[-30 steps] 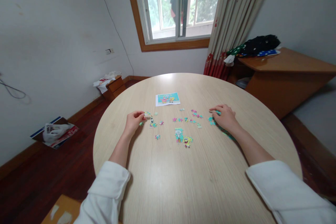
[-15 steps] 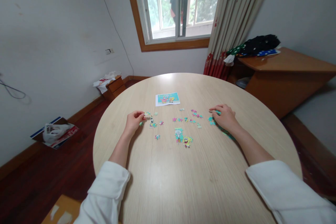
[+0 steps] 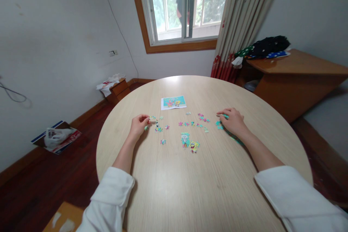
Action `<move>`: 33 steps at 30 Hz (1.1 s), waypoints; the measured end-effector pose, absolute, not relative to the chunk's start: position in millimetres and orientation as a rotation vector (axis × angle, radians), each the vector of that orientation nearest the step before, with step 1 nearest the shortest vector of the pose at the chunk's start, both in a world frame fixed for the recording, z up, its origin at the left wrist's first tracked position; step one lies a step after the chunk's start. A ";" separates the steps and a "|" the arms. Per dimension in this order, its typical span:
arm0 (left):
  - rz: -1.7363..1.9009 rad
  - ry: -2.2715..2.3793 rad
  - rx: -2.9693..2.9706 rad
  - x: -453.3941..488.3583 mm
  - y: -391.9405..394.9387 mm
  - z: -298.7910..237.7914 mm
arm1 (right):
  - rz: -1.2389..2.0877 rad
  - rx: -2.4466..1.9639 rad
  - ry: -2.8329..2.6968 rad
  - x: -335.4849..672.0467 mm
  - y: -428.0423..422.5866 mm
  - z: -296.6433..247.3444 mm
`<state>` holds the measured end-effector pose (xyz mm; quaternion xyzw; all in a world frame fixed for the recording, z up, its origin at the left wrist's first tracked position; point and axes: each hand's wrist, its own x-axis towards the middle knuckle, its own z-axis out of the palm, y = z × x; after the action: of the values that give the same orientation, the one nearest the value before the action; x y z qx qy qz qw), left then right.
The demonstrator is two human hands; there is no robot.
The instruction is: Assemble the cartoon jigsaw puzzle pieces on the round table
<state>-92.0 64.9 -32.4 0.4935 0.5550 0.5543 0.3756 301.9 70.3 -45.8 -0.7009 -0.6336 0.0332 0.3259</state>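
My left hand (image 3: 139, 124) is at the left group of jigsaw pieces, thumb and index finger pinched at the edge of a puzzle piece (image 3: 152, 121). A greenish piece (image 3: 146, 128) lies partly under it. My right hand (image 3: 232, 120) rests on the table with its fingers stretched out over teal pieces (image 3: 219, 125), some hidden beneath the palm. Between the hands, a joined section with a Squidward figure (image 3: 185, 140) touches a SpongeBob section (image 3: 194, 146). Pink and teal loose pieces (image 3: 180, 124) lie in a row behind them.
A printed reference picture (image 3: 174, 102) lies behind the pieces on the round wooden table (image 3: 174, 192). Pink pieces (image 3: 203, 117) lie left of my right hand. A single piece (image 3: 163, 141) sits nearer me. A wooden desk (image 3: 299, 63) with cloths stands at right.
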 end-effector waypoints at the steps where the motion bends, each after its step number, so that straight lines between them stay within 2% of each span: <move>1: 1.416 1.421 1.268 -92.1 64.6 -32.3 | 0.086 -1.834 -1.657 301.8 70.3 -45.9; 23: 1.393 1.407 1.296 -87.1 59.1 -26.9 | 0.076 -1.791 -1.658 300.4 69.1 -45.3; 33: 1.362 1.285 1.308 -62.0 47.7 -21.2 | 0.221 -1.497 -1.603 285.0 57.0 -25.1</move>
<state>-62.0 47.7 -21.2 0.5208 0.5117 0.5422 0.4158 285.0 57.0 -25.1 -0.6058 -0.6488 0.0896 0.4517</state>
